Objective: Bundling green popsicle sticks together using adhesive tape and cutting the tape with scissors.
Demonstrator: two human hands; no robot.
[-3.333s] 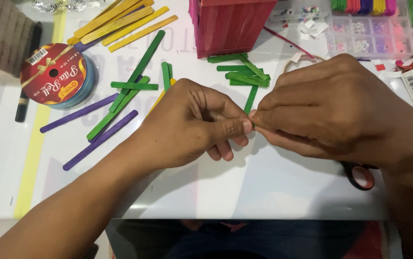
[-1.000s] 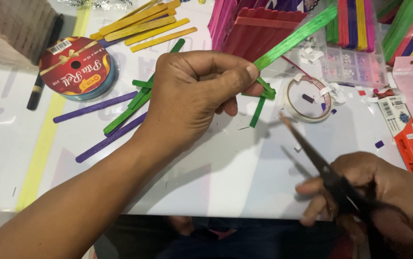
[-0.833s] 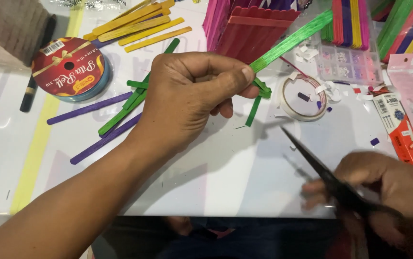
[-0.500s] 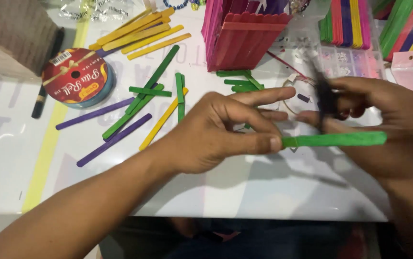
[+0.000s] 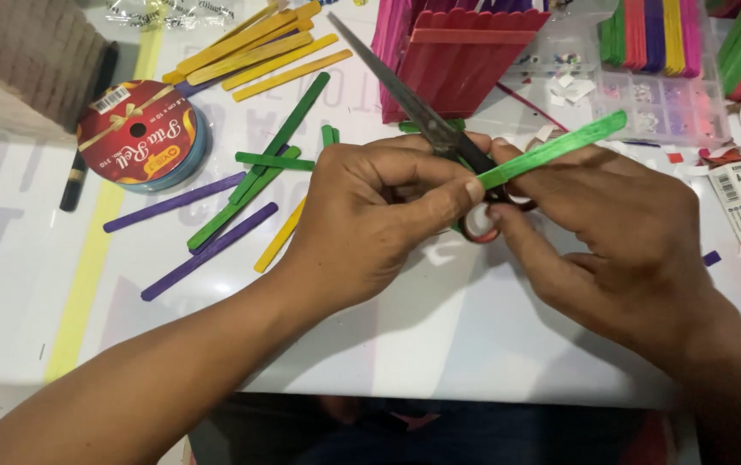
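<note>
My left hand (image 5: 379, 215) pinches the near end of a green craft stick (image 5: 560, 146) between thumb and forefinger. The stick slants up to the right, lying across the fingers of my right hand (image 5: 620, 241). That hand grips a pair of scissors (image 5: 405, 95) by the red handles (image 5: 480, 226), mostly hidden under both hands. The blades are together and point up and to the left, over the table. The two hands touch at the middle of the white table (image 5: 474, 327).
A pink box built of sticks (image 5: 465, 60) stands just behind the hands. Loose green (image 5: 280, 138), purple (image 5: 207, 250) and yellow sticks (image 5: 258, 47) lie at left, beside a red ribbon spool (image 5: 138, 138) and a black pen (image 5: 77, 181). A clear bead box (image 5: 654, 99) and stick bundles (image 5: 654, 30) sit at back right.
My right hand has come up from the lower right with the scissors and met my left hand. The green stick has swung from level to slanting up right; the blades now point up left.
</note>
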